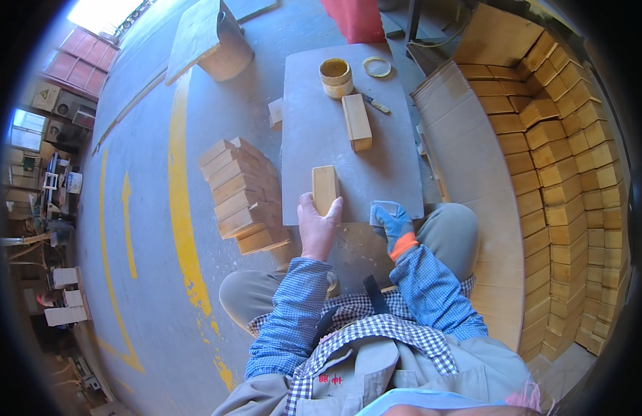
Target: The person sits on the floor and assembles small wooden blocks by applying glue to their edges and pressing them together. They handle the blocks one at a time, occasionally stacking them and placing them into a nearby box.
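My left hand (317,225) grips the near end of a small wooden box (326,187) at the front edge of a grey board. Its thumb and fingers lie on either side of the box. My right hand (396,225), in a blue glove with an orange cuff, is closed on a small pale flat pad (384,206) at the board's near right corner. I cannot make out what the pad is made of. A second wooden box (357,123) lies farther up the board. Beside it rests a brush or knife (375,103) with a dark handle.
On the grey board (307,111) stand an open tub of brownish paste (336,78) and its round lid (377,66). Several wooden boxes (239,191) are stacked on the floor at the left. Many more boxes (553,173) fill the right side, behind a cardboard sheet (466,152).
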